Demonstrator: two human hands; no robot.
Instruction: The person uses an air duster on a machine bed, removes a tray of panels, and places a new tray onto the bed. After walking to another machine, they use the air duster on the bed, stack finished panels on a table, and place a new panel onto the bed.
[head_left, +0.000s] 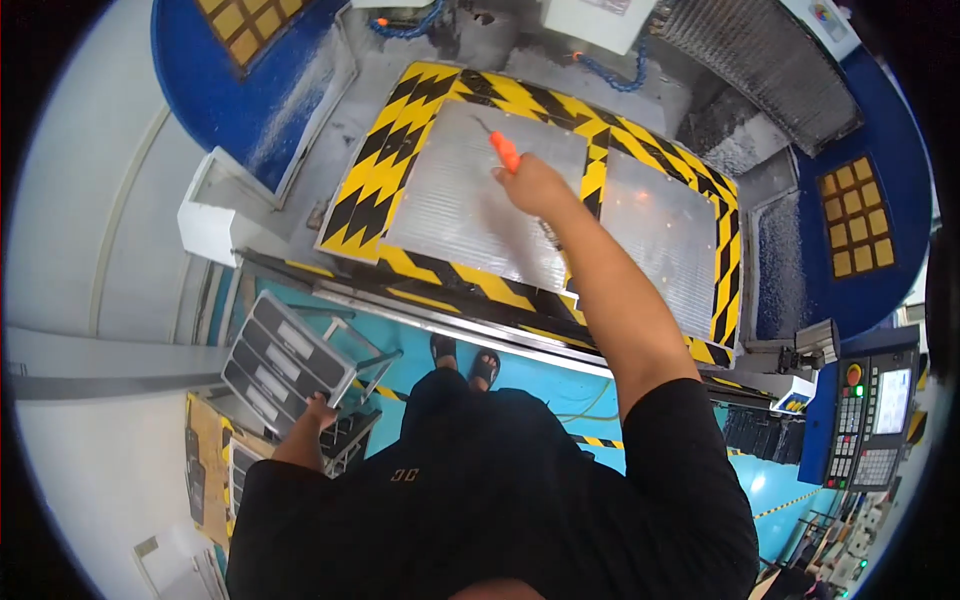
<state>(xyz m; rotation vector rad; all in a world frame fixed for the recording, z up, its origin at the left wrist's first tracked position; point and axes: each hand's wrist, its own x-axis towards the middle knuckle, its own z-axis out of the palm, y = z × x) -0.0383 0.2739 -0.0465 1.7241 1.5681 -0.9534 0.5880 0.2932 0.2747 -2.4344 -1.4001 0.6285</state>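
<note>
1. While the right hand (535, 188) holds an orange-handled pick (504, 152) over the left ribbed metal plate (450, 190), its fingers are closed round the handle; thin tip points away from the person; whether it touches the plate, cannot tell.
2. Left hand (320, 410) grips the near right corner of a grey framed panel (288, 362), low left, outside the machine; fingers partly hidden, thumb side uppermost.
3. Panel frame holds four dark bands, pale rectangles set in them; loose parts or fixed, cannot tell.
4. Machine enclosure (325, 125) contains the left plate and a right ribbed plate (655, 220), both bordered by yellow-black hazard tape (365, 190); blue hose (620, 85) behind.
5. Right forearm covers part of the dividing tape and right plate; small dark mark beside it, blurred; upper machine parts cut off.
</note>
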